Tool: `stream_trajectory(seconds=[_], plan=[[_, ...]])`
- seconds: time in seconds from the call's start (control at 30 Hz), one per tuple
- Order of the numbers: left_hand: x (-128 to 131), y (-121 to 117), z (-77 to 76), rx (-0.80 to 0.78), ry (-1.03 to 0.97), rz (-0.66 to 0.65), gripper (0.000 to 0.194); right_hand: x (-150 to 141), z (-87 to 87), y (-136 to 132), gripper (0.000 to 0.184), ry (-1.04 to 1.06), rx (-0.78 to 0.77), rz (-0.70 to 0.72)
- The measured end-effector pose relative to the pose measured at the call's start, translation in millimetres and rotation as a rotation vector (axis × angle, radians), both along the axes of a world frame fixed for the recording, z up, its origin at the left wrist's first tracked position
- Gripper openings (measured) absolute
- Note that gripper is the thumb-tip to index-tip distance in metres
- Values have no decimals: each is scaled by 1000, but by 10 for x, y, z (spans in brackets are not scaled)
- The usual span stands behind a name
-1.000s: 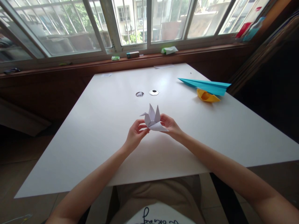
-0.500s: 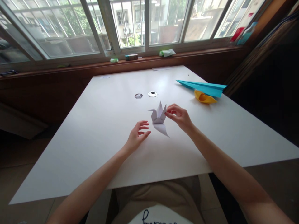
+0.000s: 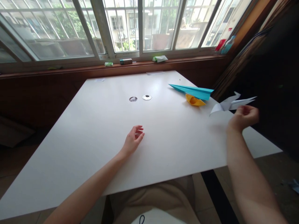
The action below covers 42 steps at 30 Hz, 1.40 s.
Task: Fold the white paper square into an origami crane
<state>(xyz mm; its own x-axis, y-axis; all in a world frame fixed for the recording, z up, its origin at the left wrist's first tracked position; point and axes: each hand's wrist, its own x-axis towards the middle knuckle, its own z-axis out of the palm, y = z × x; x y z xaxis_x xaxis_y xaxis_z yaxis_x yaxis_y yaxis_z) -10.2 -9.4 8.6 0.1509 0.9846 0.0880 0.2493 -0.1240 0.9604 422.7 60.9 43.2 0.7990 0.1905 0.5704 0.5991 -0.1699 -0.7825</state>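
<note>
A white folded paper crane (image 3: 225, 105) is pinched in my right hand (image 3: 245, 117), held above the table's right edge and tilted on its side. My left hand (image 3: 133, 138) rests at the middle of the white table (image 3: 88, 149), fingers loosely curved and apart, with nothing in them. Left of the crane lies a yellow paper boat (image 3: 195, 100). Just behind the boat is a blue paper plane (image 3: 193, 91), its nose pointing left.
Two round cable holes (image 3: 147, 97) sit in the tabletop toward the back. Along the window sill (image 3: 81, 69) are a small box (image 3: 125, 61), a green-and-white packet (image 3: 160, 58) and a smaller green item (image 3: 108, 64). Dark fabric (image 3: 263, 68) hangs at the right.
The crane, earlier between both hands at the table's middle, has gone far right in my right hand. My left hand has let go of it and stays near the centre. The view has shifted right.
</note>
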Motion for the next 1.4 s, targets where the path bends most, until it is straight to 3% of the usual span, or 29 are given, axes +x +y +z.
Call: stream_trajectory(seconds=[0.23, 0.47, 0.7, 0.8, 1.0, 1.23, 1.3, 1.4], plan=[[-25, 10, 12, -1, -18, 0, 29, 120, -192, 117, 16, 89, -167, 84], [-19, 0, 18, 17, 14, -5, 28, 113, -229, 128, 16, 94, -175, 100], [-59, 38, 3, 93, 40, 31, 29, 3, -202, 89, 17, 50, -90, 52], [-81, 55, -18, 131, 79, 46, 30, -13, -195, 98, 26, 57, -85, 31], [-88, 60, -22, 148, 133, 47, 28, -29, -191, 181, 32, 144, -143, 134], [-73, 58, -24, 168, 158, 41, 27, -222, 17, 54, 29, 204, 13, 130], [-56, 51, -11, 164, 151, 39, 26, -356, 90, 23, 25, 242, 90, 191], [-28, 29, 8, 167, 111, 19, 25, -684, 144, 21, 18, 383, 91, 505]])
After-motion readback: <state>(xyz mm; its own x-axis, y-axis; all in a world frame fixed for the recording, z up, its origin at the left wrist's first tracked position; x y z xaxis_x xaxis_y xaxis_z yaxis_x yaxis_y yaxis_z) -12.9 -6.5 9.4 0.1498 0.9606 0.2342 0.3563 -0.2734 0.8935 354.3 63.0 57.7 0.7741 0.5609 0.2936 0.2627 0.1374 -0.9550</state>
